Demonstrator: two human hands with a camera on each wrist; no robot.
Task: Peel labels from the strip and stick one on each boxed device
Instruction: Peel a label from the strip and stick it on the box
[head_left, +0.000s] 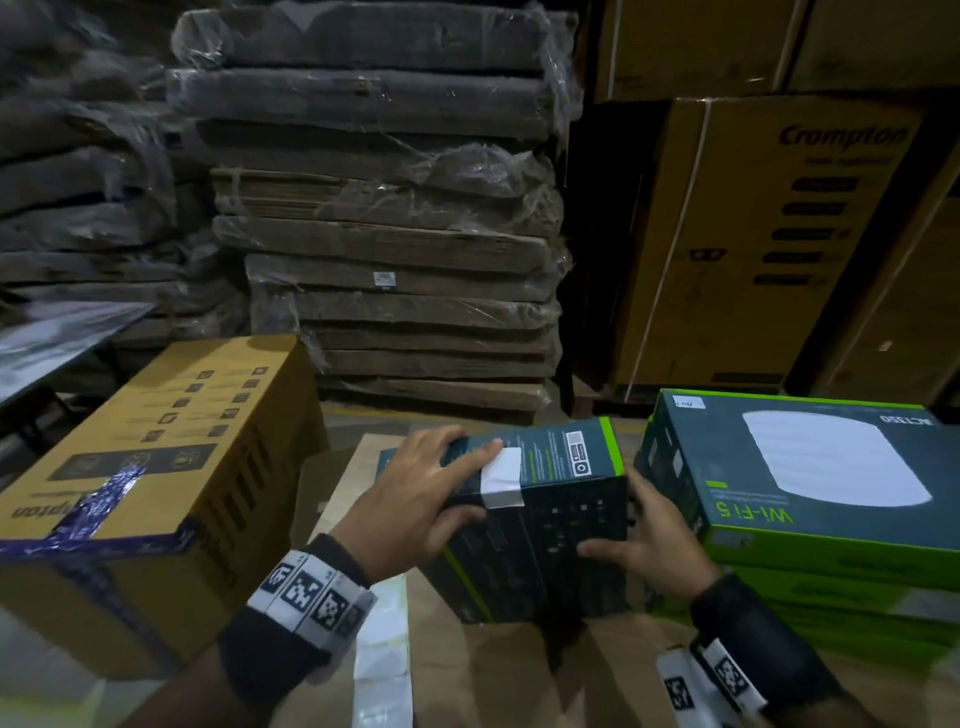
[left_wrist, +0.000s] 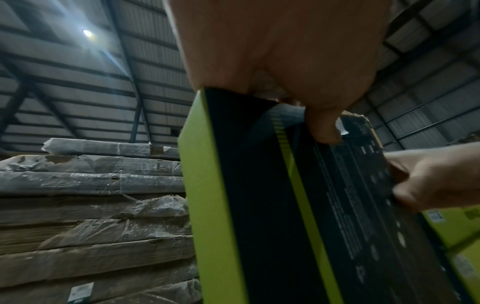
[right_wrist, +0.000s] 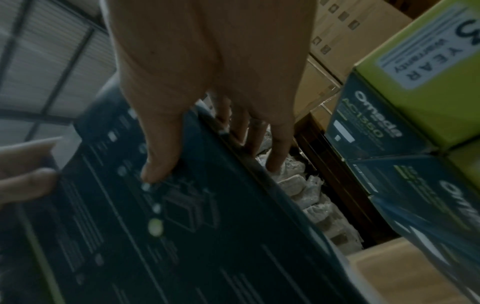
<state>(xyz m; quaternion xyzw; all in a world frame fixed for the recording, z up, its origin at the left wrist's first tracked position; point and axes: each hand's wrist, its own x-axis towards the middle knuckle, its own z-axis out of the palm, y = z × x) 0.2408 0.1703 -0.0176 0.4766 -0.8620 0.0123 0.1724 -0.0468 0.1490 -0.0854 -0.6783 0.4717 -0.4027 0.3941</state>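
Green and dark, the box (head_left: 535, 499) was up in both my hands, standing on its edge over the brown cardboard (head_left: 467, 670). My left hand (head_left: 415, 499) gripped the top corner, fingers curled over it and thumb on the near face. My right hand (head_left: 649, 540) held the other side, thumb in front and fingers behind. A white label (head_left: 501, 475) was already stuck there, folded over the top edge by my left fingertips. I think this box was done. The label strip (head_left: 382, 670) lay flat below my left wrist, with more labels left. The stack of green boxes (head_left: 831, 545) sat just beside my right hand. Whether every box in it had its label, I could not tell.
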